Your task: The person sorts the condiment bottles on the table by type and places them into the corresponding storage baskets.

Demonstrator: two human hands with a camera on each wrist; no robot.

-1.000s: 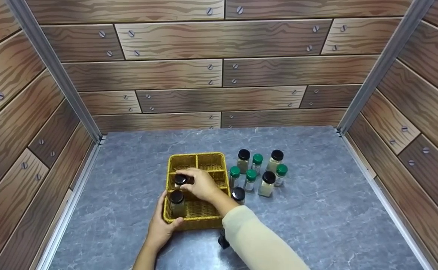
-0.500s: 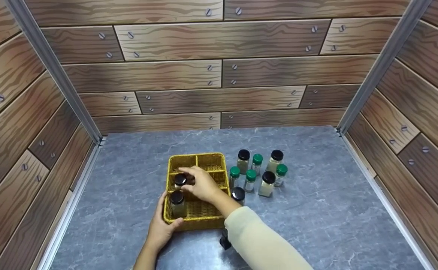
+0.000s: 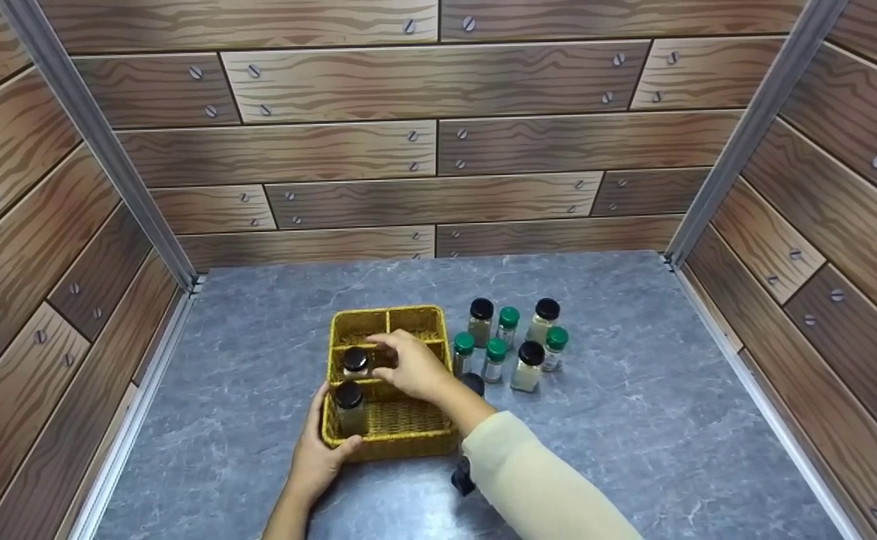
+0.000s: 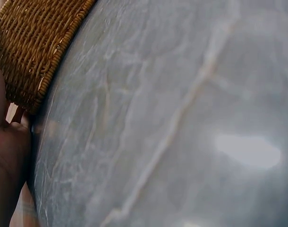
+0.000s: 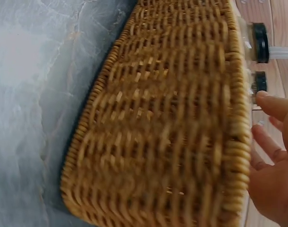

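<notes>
A yellow-brown woven basket (image 3: pixel 408 448) with several compartments stands on the table. At its near left corner my left hand (image 3: pixel 316 459) grips it, thumb on the front side and fingers along the left side. Two black-lidded glass spice jars stand upright in it: one jar (image 3: pixel 349 416) in the near compartment, another jar (image 3: pixel 355 363) in the middle left one. My right hand (image 3: pixel 417 369) hovers over the basket beside the middle jar, thumb and fingers spread, holding nothing. In the right wrist view its thumb lies close to a black lid (image 5: pixel 260 81).
Right of the basket stand several jars, some with black lids (image 3: pixel 531 352) and some with green lids (image 3: pixel 495 349). One black-lidded jar (image 3: pixel 473 384) is partly hidden by the right forearm. Wood-patterned walls (image 3: pixel 438 146) enclose the grey marbled table (image 3: pixel 633 420).
My right thumb and fingers have let go of the middle jar and drawn slightly right, leaving it in the compartment. The left hand keeps its grip on the basket.
</notes>
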